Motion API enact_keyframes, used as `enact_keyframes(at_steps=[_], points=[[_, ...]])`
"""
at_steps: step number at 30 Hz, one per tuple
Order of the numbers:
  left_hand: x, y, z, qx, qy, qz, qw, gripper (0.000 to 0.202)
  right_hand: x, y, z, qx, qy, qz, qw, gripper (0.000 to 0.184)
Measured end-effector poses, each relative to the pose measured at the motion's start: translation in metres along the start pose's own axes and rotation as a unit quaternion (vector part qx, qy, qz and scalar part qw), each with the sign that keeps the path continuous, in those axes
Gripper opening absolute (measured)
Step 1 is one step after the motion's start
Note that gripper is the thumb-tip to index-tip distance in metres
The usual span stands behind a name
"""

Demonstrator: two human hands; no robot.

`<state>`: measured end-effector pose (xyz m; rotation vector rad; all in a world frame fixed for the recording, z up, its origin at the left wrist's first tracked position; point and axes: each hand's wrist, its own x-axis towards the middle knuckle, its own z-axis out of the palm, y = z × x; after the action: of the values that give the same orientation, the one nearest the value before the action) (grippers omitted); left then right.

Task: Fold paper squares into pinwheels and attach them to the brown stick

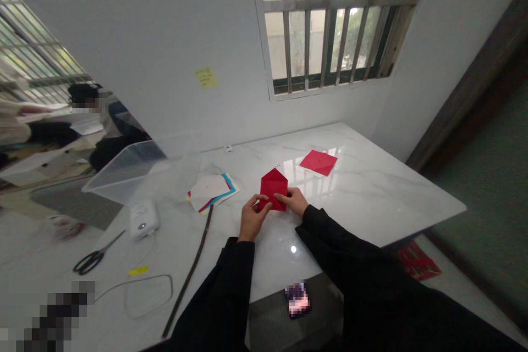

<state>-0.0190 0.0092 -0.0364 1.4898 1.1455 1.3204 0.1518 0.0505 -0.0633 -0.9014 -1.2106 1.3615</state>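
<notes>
A red sheet of paper [274, 186], folded to a point at its far end, lies on the white marble table [371, 192]. My left hand [252, 216] pinches its near left corner, fingers closed on the paper. My right hand [293, 201] presses and grips the near right edge. Both sleeves are black. A second red square sheet [318, 162] lies flat further back on the right, apart from both hands.
A stack of coloured sheets [212, 191] lies left of the hands, beside a clear plastic box [127, 170]. A white device [143, 219], black scissors [94, 258], a cable loop [148, 294] and a long thin stick [190, 272] lie on the left. Another person sits far left. A phone [297, 299] lies below.
</notes>
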Motion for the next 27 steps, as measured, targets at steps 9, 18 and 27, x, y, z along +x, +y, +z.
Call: enact_keyframes(at_steps=[9,18,27], points=[[-0.003,0.012,0.004,-0.067,-0.02,-0.001,0.998,0.104,-0.001,-0.001,0.0,-0.005,-0.018,-0.005,1.0,0.048],[0.002,0.002,0.003,-0.076,-0.015,-0.031,0.996,0.085,-0.004,-0.005,-0.001,-0.033,-0.03,-0.016,0.999,0.047],[0.004,0.0,-0.001,-0.04,-0.007,-0.04,0.998,0.066,-0.001,0.001,-0.002,-0.041,-0.023,-0.042,0.998,0.05]])
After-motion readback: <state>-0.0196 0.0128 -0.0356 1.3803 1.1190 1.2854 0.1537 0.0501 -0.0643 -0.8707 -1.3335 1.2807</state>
